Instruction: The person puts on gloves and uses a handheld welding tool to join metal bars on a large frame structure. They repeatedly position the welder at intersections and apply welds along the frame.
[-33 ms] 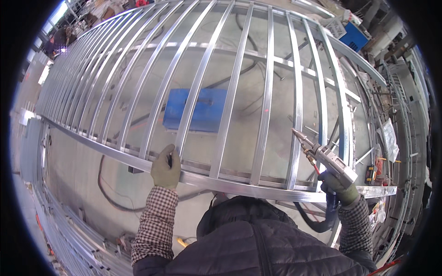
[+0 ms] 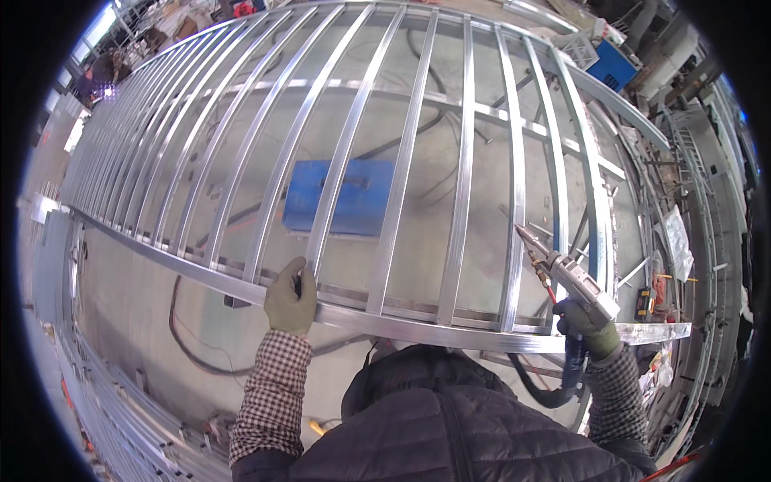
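Note:
A large frame of shiny metal tubes lies before me, with many slats [image 2: 403, 185] running away from its near rail [image 2: 418, 329]. My left hand [image 2: 291, 304], in an olive glove, is closed over that rail beside the foot of a slat. My right hand [image 2: 593, 331], gloved the same way, grips a grey metal welding gun [image 2: 577, 283] above the right part of the frame. The gun's pointed nozzle [image 2: 524, 231] is directed forward and left, over a slat. A thin red hose with brass fittings runs along the gun, and a thick black cable [image 2: 554, 395] hangs below.
A blue box [image 2: 341, 197] stands on the floor beneath the slats. Dark cables [image 2: 178, 321] snake over the floor. Metal tubes [image 2: 120, 394] are stacked at the lower left. Tubes, a clear plastic bag [image 2: 679, 241] and tools lie at the right. Another person [image 2: 90, 84] is at the far left.
The view has shifted very slightly. A bright light now shows near the person at the far left. Both hands keep their holds.

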A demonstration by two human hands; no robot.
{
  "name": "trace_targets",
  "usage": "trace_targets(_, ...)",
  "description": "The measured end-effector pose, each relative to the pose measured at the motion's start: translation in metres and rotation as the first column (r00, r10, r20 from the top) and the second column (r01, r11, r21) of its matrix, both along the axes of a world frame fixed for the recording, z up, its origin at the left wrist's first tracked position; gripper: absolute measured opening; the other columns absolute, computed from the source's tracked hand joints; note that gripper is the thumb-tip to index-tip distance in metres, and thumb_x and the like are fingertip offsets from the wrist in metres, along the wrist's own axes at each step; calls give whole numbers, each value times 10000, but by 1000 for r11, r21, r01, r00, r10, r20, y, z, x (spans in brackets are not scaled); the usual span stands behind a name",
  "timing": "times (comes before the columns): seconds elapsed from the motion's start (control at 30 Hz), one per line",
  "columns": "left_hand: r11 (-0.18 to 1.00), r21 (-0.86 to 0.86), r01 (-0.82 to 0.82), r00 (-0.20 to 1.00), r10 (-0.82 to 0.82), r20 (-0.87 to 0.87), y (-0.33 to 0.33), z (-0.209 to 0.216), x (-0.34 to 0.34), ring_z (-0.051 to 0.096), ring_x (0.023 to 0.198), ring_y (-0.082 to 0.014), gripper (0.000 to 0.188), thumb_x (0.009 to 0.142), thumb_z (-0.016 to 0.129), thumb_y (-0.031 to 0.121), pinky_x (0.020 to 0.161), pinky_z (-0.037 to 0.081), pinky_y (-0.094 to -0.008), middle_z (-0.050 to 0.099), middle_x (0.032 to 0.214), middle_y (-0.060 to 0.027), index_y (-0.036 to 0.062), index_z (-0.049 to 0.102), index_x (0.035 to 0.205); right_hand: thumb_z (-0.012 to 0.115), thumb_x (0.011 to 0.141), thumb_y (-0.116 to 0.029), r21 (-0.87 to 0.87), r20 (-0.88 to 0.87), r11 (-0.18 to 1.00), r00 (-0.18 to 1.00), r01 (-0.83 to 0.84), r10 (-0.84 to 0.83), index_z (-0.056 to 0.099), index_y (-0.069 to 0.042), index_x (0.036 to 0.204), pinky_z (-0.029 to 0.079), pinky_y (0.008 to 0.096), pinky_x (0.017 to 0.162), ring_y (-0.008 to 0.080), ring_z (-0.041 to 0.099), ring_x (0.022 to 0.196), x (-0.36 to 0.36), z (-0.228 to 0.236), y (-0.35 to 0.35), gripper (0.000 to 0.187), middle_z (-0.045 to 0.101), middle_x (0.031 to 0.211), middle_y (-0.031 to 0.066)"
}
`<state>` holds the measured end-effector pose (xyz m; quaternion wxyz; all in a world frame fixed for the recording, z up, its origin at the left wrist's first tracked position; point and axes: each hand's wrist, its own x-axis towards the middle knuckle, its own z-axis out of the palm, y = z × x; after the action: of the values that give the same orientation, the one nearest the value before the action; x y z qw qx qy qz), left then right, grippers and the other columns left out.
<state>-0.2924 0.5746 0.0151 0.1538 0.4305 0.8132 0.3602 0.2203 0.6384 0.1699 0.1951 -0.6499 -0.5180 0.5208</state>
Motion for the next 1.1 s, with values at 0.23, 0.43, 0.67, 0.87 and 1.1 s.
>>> trace_targets(0.23,990,51,128,992,-129,13,-11,12,-1,735,830,-267,362,972,751,249,766,585,-404,763,944,-164,24,759,1256,694,1051,-340,102,-76,906,911,411,-405,750,-39,1066,486,264,606,112,616,667,26,-99,-63,306,668,774,19)
trace_targets(0.43,959,53,278,946,-283,159,2,21,40,690,731,-186,360,973,772,212,694,568,-351,745,851,-128,1,751,1264,721,994,-265,463,-5,842,950,278,-312,764,-24,1022,514,305,615,145,637,668,21,-117,-71,247,671,770,32)
trace_targets(0.67,930,-41,365,931,-364,32,17,1,64,710,709,-214,341,958,781,199,668,585,-378,760,869,-155,-5,761,1230,643,1000,-131,244,-2,886,914,394,-406,737,10,1109,553,319,676,163,685,771,21,-112,-88,201,724,895,64)
trace_targets(0.87,932,-152,328,945,-320,74,19,0,67,731,727,-216,334,959,777,201,676,591,-358,770,883,-155,-22,764,1208,651,963,-68,246,-130,818,854,519,-503,733,28,1110,559,331,671,185,708,779,25,-134,-100,194,751,926,89)
trace_targets(1.1,897,-250,366,927,-375,13,24,3,67,739,789,-217,291,1023,715,180,728,593,-345,772,945,-166,-24,753,1227,747,1033,-335,159,-356,724,723,671,-592,699,-1,1209,557,316,731,155,701,799,24,-117,-111,381,741,959,53)
